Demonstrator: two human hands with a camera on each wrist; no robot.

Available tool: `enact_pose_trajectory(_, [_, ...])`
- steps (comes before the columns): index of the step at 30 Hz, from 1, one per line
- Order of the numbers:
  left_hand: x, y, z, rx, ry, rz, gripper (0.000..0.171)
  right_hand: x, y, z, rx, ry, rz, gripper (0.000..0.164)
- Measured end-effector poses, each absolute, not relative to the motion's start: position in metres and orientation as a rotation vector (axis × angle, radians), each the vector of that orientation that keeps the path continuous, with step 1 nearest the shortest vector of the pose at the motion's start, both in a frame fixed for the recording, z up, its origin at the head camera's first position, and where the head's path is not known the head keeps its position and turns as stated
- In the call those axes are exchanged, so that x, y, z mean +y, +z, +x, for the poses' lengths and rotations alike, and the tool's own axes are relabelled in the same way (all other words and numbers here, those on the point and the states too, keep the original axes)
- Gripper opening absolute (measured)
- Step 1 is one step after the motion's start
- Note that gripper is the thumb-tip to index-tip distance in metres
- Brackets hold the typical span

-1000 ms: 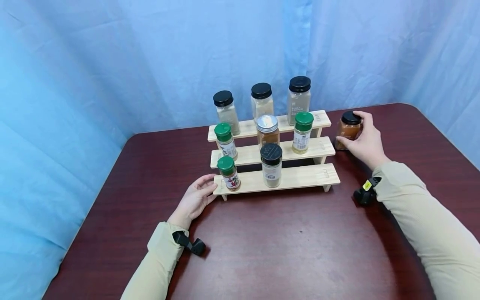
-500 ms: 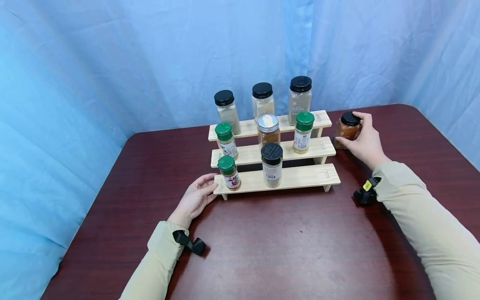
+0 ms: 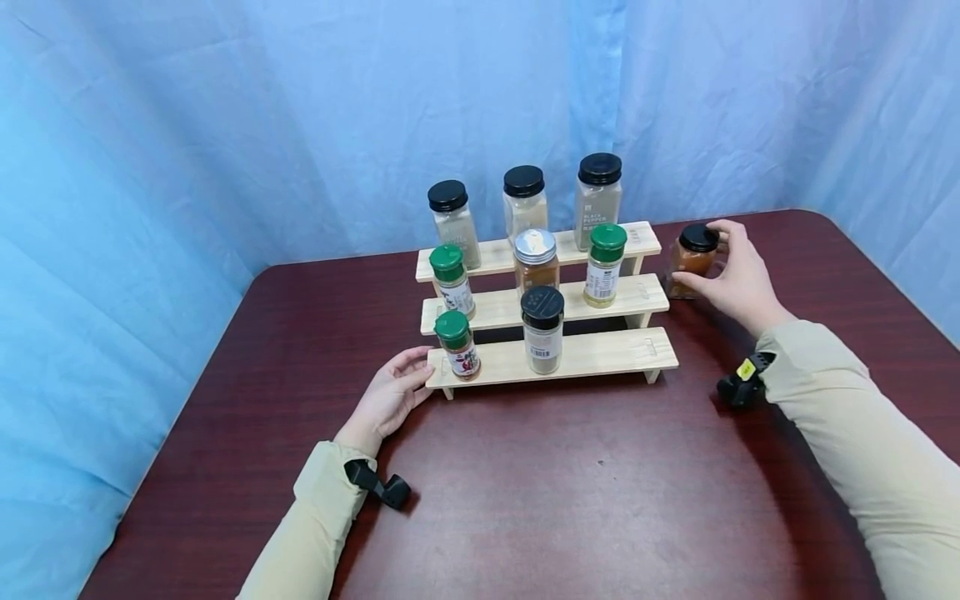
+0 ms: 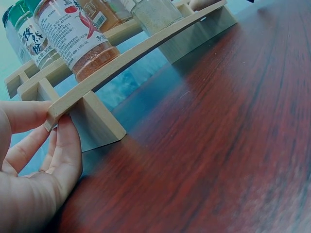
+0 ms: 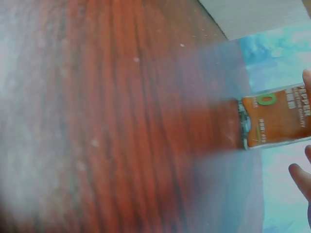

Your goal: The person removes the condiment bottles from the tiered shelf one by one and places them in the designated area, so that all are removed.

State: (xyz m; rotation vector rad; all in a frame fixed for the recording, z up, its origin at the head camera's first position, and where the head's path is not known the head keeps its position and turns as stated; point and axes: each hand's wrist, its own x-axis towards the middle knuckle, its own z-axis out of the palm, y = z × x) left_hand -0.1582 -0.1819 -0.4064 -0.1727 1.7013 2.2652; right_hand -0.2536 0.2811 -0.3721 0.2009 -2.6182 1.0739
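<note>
A three-tier wooden spice rack [image 3: 600,357] stands mid-table. My left hand [image 3: 393,387] pinches the left end of its lowest shelf, with the thumb [image 4: 29,114] above and fingers below in the left wrist view. Beside the rack's back right, my right hand [image 3: 738,275] holds a square jar [image 3: 693,260] of orange-brown powder with a black lid. Its thumb lies across the jar's front, and a fingertip is by the lid. The jar [image 5: 277,116] is upright at the table surface; most of the hand is out of the right wrist view.
Three black-lidded jars [image 3: 598,200] line the top shelf. A silver-lidded jar [image 3: 537,262] and two green-capped bottles [image 3: 602,271] occupy the middle one. Below stand a green-capped bottle [image 3: 459,346] and a black-capped shaker [image 3: 542,329]. Blue curtains [image 3: 337,125] hang behind the table [image 3: 585,500].
The jar in my right hand has shifted slightly left, towards the rack. My right wrist has moved a little to the right. The left hand and the rack look almost unchanged.
</note>
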Motion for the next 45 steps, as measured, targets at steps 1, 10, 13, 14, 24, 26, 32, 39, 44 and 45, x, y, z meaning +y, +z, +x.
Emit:
enact_pose_trajectory(1, [-0.182, -0.406, -0.158, 1.703, 2.263, -0.170, 0.035, 0.281, -0.370, -0.253, -2.610, 1.096, 0.204, 0.079])
enact_pose_trajectory(10, [-0.182, -0.406, -0.157, 1.706, 2.259, -0.193, 0.036, 0.283, -0.359, -0.236, -2.554, 1.241, 0.126, 0.072])
enact_pose_trajectory(13, [-0.182, -0.405, -0.157, 1.706, 2.258, -0.186, 0.036, 0.285, -0.357, -0.229, -2.539, 1.265, 0.083, 0.071])
enact_pose_trajectory(14, [-0.181, -0.405, -0.157, 1.707, 2.257, -0.184, 0.036, 0.286, -0.357, -0.227, -2.535, 1.268, 0.071, 0.071])
enact_pose_trajectory(24, [-0.182, -0.405, -0.157, 1.688, 2.281, -0.205, 0.031, 0.284, -0.364, -0.207, -2.446, 1.365, 0.090, 0.061])
enact_pose_trajectory(26, [-0.181, -0.405, -0.157, 1.690, 2.278, -0.206, 0.031, 0.287, -0.375, -0.209, -2.385, 1.430, 0.126, 0.059])
enact_pose_trajectory(32, [-0.180, -0.404, -0.157, 1.705, 2.263, -0.206, 0.035, 0.291, -0.392, -0.208, -2.270, 1.499, 0.206, 0.059])
enact_pose_trajectory(39, [-0.181, -0.404, -0.158, 1.717, 2.251, -0.185, 0.039, 0.265, -0.359, -0.181, -2.224, 1.549, 0.260, 0.054])
enact_pose_trajectory(44, [-0.181, -0.405, -0.158, 1.722, 2.247, -0.188, 0.040, 0.252, -0.348, -0.172, -2.149, 1.634, 0.376, 0.055])
enact_pose_trajectory(45, [-0.181, -0.405, -0.157, 1.723, 2.247, -0.189, 0.040, 0.250, -0.346, -0.171, -2.142, 1.639, 0.397, 0.055])
